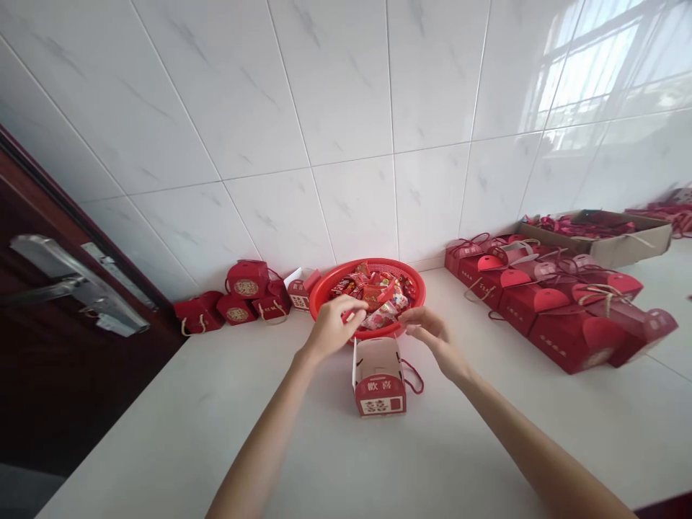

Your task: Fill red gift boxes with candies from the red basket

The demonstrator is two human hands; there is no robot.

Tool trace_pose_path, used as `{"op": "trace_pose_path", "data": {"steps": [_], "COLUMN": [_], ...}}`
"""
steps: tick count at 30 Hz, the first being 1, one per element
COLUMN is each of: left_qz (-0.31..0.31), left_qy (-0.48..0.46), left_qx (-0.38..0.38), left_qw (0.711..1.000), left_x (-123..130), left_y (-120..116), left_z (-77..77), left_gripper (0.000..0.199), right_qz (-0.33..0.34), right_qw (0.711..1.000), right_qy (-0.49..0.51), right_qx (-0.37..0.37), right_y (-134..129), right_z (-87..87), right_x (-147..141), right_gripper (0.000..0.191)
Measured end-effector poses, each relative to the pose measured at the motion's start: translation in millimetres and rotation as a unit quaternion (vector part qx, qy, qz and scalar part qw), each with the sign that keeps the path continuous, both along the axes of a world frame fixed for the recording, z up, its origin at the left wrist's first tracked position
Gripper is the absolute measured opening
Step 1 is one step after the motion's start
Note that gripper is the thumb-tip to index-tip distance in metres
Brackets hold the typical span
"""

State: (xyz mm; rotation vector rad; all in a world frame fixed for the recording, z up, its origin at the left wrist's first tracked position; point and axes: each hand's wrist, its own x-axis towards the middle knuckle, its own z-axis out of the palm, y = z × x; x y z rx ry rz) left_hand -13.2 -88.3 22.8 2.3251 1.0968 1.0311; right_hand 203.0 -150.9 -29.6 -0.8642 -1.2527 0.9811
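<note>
Behind the red basket (323, 285) rises a white tiled wall (346, 94); beneath it spreads a white counter (476, 440). Rows of red boxes (520, 311) stand to the basket's right. Just in front of the basket sits an open gift box (380, 393). At its near-left rim, the left hand (331, 326) curls its fingers; whether they grip anything, I cannot tell. Near its right rim, the right hand (440, 340) has fingers parted from thumb. Wrapped sweets (386, 315) fill the basket.
</note>
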Motion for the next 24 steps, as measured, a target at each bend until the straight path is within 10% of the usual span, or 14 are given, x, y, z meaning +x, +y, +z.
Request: {"op": "trace_pose_path", "data": {"steps": [3,8,24], "left_qz": [0.138,0.146,-0.019], "left_qy": [0.017,0.006,-0.313], "left_qx": [-0.087,-0.128,-0.159], "left_qw": [0.986,0.981,0.936], "left_x": [18.4,41.4,32.1], "left_y": [46.9,92.1,84.0], "left_z": [-5.8,-22.1,-27.3], "left_gripper": [0.021,0.007,0.044], "right_qz": [-0.013,-0.047,-0.082], "right_qw": [1.000,0.998,0.994], "right_qy": [0.015,0.052,0.060], "right_qx": [0.010,0.003,-0.048], "right_y": [20.4,59.4,111.6], "right_z": [11.7,20.2,9.5], "right_x": [-1.4,-9.3,-26.9], "right_gripper": [0.014,0.015,0.031]}}
